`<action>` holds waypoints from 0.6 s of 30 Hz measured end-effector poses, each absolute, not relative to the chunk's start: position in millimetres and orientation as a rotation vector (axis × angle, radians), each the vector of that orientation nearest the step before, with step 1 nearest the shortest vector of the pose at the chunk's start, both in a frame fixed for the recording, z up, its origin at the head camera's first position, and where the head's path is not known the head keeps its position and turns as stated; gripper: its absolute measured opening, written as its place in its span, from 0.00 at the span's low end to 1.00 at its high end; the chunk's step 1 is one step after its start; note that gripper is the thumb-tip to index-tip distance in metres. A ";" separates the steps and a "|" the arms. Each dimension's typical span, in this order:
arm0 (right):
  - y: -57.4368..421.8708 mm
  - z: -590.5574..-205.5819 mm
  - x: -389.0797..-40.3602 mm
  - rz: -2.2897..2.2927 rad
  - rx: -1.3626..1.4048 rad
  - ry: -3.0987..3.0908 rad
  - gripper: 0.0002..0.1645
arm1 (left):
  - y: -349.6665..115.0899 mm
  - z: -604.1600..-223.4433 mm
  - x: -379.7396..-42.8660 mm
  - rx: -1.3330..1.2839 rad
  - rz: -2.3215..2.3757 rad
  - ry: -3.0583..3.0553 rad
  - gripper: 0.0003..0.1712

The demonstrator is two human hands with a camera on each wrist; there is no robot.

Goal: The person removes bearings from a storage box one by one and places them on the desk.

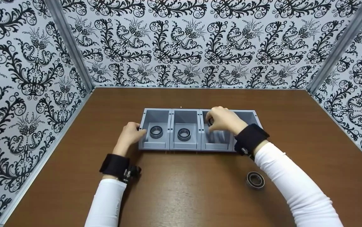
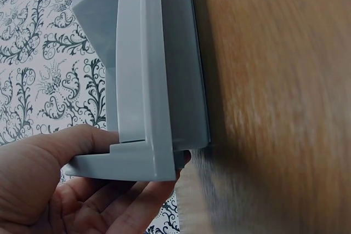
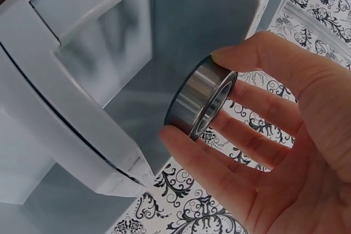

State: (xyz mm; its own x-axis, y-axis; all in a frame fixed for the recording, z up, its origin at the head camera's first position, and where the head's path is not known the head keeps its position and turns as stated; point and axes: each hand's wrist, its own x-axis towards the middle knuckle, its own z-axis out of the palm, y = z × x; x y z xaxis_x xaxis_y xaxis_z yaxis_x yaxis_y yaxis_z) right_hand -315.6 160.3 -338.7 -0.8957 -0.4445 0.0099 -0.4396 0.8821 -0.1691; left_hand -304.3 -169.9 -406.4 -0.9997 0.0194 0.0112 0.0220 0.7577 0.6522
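A row of several joined grey bins [image 1: 185, 146] stands on the table. My left hand [image 1: 131, 133] grips the outer side wall of the leftmost bin; in the left wrist view the thumb lies inside that wall [image 2: 120, 167] and the fingers outside. My right hand [image 1: 224, 120] pinches a metal ball bearing [image 3: 198, 100] between thumb and fingertip, at the third bin from the left. One bearing [image 1: 156, 132] lies in the leftmost bin, another bearing [image 1: 184, 134] in the second. The rightmost bin is partly hidden by my right hand and wrist.
Another bearing [image 1: 255, 180] lies on the brown table [image 1: 174, 189], in front of the bins and beside my right forearm. Patterned wall panels [image 1: 181, 44] with grey metal posts [image 1: 70, 44] enclose the table at the back and sides.
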 end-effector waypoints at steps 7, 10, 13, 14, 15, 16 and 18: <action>159.5 -335.2 -314.5 -0.274 -0.701 3.014 0.23 | -170.3 -407.3 -304.5 -0.039 -1.098 -2.945 0.11; 160.2 -334.7 -314.5 -0.277 -0.705 3.016 0.23 | -170.1 -407.3 -304.6 -0.036 -1.098 -2.945 0.10; 160.8 -334.4 -314.8 -0.277 -0.710 3.022 0.23 | -170.1 -407.4 -304.8 -0.028 -1.097 -2.944 0.10; 160.9 -334.2 -314.9 -0.274 -0.712 3.024 0.23 | -170.0 -407.6 -304.9 -0.027 -1.094 -2.942 0.10; 161.0 -334.0 -315.0 -0.271 -0.714 3.027 0.23 | -169.8 -407.8 -305.0 -0.024 -1.094 -2.942 0.10; 161.0 -333.5 -314.9 -0.271 -0.716 3.027 0.22 | -170.0 -408.0 -305.0 -0.024 -1.091 -2.939 0.10; 160.9 -332.5 -314.5 -0.262 -0.709 3.028 0.22 | -170.1 -407.9 -305.0 -0.024 -1.091 -2.943 0.11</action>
State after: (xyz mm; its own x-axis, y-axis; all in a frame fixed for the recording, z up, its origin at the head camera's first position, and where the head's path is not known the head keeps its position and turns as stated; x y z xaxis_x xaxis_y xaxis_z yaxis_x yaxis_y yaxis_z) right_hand -314.5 160.9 -332.5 -0.8967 -0.4424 0.0181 -0.4389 0.8828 -0.1674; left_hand -305.0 -170.1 -407.9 -0.9999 0.0133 0.0078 0.0152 0.7584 0.6516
